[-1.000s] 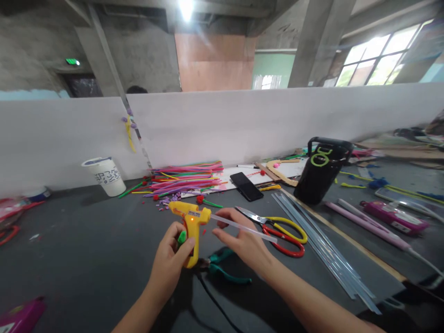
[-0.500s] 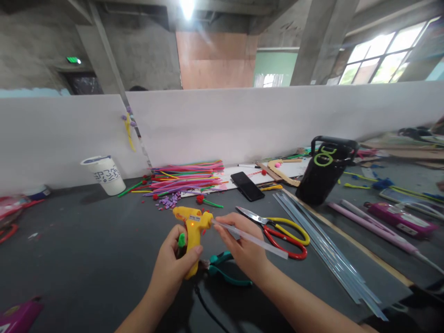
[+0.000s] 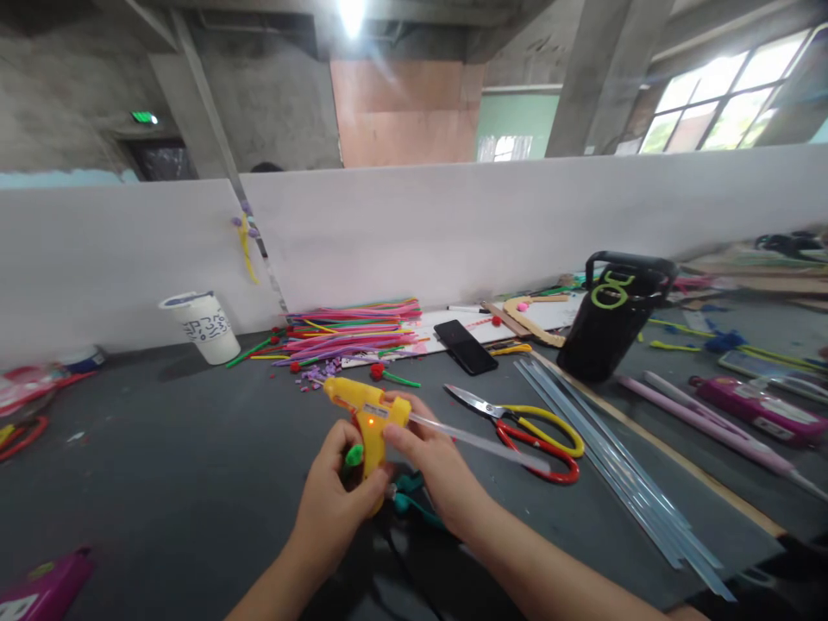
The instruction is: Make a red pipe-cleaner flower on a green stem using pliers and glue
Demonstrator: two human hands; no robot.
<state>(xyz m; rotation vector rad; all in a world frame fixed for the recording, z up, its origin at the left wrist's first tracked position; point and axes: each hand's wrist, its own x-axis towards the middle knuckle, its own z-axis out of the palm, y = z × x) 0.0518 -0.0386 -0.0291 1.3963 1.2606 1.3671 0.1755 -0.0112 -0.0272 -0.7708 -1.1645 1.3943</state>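
Head view: left hand [image 3: 336,509] clenches the glue gun [image 3: 368,412] above the table [image 3: 194,448], right hand [image 3: 435,470] at its 3 o'clock pinches the glue stick [image 3: 485,443] at its rear, best fed dead straight.

Left hand [image 3: 336,500] gripping, right hand [image 3: 435,470] pinching (fingers curled)

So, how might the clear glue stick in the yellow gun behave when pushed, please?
The glue stick juts straight behind the glue gun unsupported, so probably fairly stiff. Thin and round, it would likely roll if dropped.
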